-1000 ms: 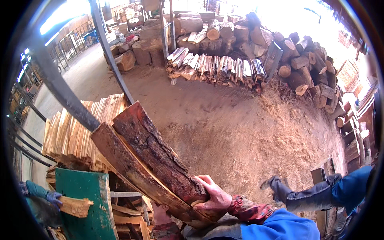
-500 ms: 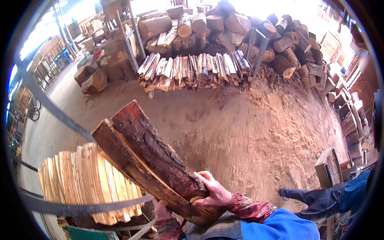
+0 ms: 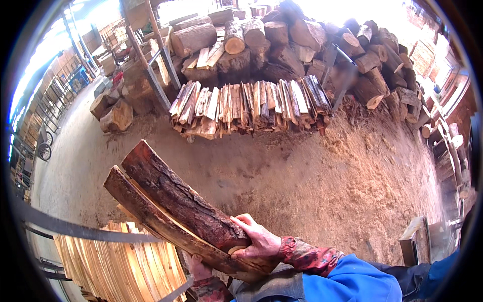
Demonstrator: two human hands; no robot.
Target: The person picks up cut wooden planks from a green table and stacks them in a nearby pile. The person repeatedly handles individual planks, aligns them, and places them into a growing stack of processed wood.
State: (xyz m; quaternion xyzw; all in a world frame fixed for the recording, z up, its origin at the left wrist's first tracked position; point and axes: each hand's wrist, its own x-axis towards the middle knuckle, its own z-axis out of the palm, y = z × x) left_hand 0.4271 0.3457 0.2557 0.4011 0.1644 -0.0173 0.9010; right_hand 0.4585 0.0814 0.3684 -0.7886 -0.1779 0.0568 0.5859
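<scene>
Far left: a spoked wheel (image 3: 44, 151) on the floor (image 3: 297, 176), near the dim rim.
Lower left: stack of pale split slats (image 3: 123, 264), grey metal bar (image 3: 83, 229) crossing in front.
Slabs: near slab (image 3: 143, 206) and bark slab (image 3: 176, 194) side by side, slanting up-left from my lap, upper ends over the floor.
Left grip: my left hand (image 3: 199, 269) at the near slab's lower edge; fingers mostly hidden, can't tell how far closed.
Centre back: row of split firewood (image 3: 251, 108) between metal posts.
Right grip: my right hand (image 3: 259, 240) closed on the bark slab near its lower end, thumb on the face.
Right back: heaped logs (image 3: 372, 88).
Lower right: boxy object (image 3: 416, 241), another person's dark-trousered leg (image 3: 407, 276) just below.
</scene>
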